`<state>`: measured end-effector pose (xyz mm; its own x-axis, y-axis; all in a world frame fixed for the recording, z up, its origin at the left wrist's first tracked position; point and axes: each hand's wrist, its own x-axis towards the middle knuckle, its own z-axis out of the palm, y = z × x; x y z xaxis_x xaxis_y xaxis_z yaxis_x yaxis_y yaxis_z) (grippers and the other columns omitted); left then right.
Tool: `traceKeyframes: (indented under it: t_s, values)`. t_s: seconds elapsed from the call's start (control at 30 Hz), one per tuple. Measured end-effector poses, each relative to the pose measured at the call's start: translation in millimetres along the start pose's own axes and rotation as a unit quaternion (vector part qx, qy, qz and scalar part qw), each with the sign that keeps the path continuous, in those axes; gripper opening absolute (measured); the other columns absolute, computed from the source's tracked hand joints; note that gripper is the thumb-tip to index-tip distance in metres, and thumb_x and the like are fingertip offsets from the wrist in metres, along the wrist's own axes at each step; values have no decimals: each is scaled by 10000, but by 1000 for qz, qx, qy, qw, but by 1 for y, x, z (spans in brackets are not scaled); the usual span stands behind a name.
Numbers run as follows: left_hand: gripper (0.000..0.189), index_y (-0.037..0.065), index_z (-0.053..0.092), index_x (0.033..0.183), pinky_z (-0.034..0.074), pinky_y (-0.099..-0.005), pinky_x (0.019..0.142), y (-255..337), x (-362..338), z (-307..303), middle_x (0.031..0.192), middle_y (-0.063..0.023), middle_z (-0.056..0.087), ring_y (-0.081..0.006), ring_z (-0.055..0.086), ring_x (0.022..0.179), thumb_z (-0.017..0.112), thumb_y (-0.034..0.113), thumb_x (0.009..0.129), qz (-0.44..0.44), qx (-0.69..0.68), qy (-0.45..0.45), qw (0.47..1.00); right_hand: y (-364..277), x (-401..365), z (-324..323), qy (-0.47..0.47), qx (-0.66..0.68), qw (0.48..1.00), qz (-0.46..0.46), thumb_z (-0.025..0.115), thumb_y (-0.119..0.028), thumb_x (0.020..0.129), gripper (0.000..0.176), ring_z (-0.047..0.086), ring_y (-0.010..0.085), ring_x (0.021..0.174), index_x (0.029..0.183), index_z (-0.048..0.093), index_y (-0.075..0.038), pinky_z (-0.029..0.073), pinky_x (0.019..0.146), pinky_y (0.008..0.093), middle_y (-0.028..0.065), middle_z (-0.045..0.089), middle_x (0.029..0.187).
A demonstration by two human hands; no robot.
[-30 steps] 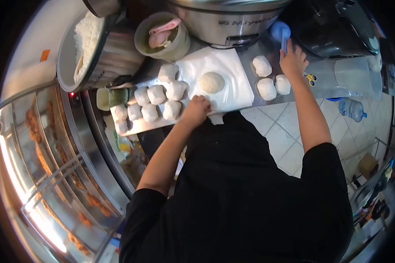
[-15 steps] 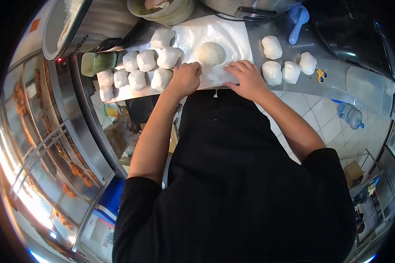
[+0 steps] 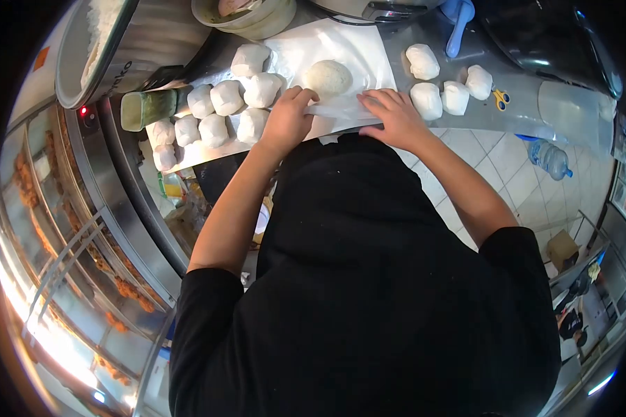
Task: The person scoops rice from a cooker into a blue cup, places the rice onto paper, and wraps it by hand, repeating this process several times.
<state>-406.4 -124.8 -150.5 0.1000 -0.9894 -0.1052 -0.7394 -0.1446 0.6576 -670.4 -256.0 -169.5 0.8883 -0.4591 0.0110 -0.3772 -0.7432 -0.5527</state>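
A round pale lump (image 3: 329,78) rests on a white sheet (image 3: 355,43) at the counter's front edge. My left hand (image 3: 289,119) has its fingers bent round the sheet's near edge, left of the lump. My right hand (image 3: 394,118) is to the right, its fingers curled over the same near edge with the thumb below. Between the hands the edge of the sheet is lifted and folded toward the lump. Several white wrapped bundles (image 3: 227,97) sit close together beside my left hand. More wrapped bundles (image 3: 426,101) lie on the metal beyond my right hand.
Yellow-handled scissors (image 3: 501,99) and a blue scoop (image 3: 458,31) lie on the right. A green container (image 3: 148,109) and a bowl (image 3: 250,19) stand at the left and back. A glass-fronted cabinet (image 3: 69,257) is far left; a water bottle (image 3: 551,160) is on the floor.
The near edge of the sheet has been raised and folded up toward the lump between my hands. The whole view has shifted slightly.
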Motion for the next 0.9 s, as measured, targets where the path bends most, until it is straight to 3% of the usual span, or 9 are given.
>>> traceKeyframes:
  t_s: [0.07,0.27,0.37,0.43,0.5,0.57,0.73,0.83,0.9]
  values:
    - [315,27,678,1055,536,-478,906,-4,-5,-3,1015,-136,660,-372,633,1042,746,-9,750,0,-25,-14,1000,8,-5,10,26,-46,998,-33,762,-141,852,418,602,251,1240,1269,723,-127,474,1029,398,37,678,1283]
    - [305,39,704,1061,559,-440,904,-8,-23,-22,1083,-113,700,-324,663,1067,744,-49,772,212,15,26,977,-19,-30,-1,96,-86,988,-80,724,-43,851,350,597,225,1294,1192,717,-118,499,1008,418,32,681,1303]
    - [201,30,696,1102,564,-437,922,-29,-38,-6,1129,-141,720,-359,686,1066,714,5,904,218,-31,-6,975,-26,-40,16,99,-4,991,-91,724,-69,874,252,664,261,1172,1120,703,-117,535,927,440,48,718,1197]
    - [164,23,671,1074,560,-489,835,-38,-42,-2,1068,-196,727,-421,689,964,647,177,1023,91,-55,-14,994,-27,-49,33,78,26,996,-16,715,-103,907,177,689,310,1071,1082,682,-107,545,868,464,82,733,1102]
    - [208,22,658,1056,547,-511,803,-36,-37,-2,1024,-225,718,-451,682,932,609,223,1050,24,-56,-13,998,-31,-49,44,57,66,994,60,705,-138,941,119,714,359,970,1043,661,-96,555,810,489,117,749,1006]
    - [279,17,628,1005,508,-552,744,-32,-20,2,926,-279,692,-499,665,882,565,278,1079,-50,-41,9,998,-42,-25,37,57,84,961,257,617,-263,1030,180,694,440,824,1019,632,-84,537,726,549,193,725,854]
    - [325,-5,645,995,524,-566,816,-33,18,8,944,-295,702,-492,674,928,590,308,1058,-178,2,-26,984,-27,8,36,16,14,948,318,488,-406,1082,342,702,432,844,1077,654,-107,532,728,552,211,722,840]
    - [321,-8,666,978,541,-558,859,-21,22,3,964,-281,723,-466,695,944,608,301,1041,-199,47,-59,977,-35,23,26,-69,-33,938,337,550,-424,1051,344,725,396,859,1103,671,-106,553,739,520,181,738,843]
    - [287,5,673,1068,556,-525,898,-6,22,-4,1096,-244,725,-424,694,1055,635,284,1015,-245,127,-101,956,-46,30,13,-138,-43,906,399,649,-385,991,318,714,362,1015,1171,672,-124,555,853,484,141,751,1035]
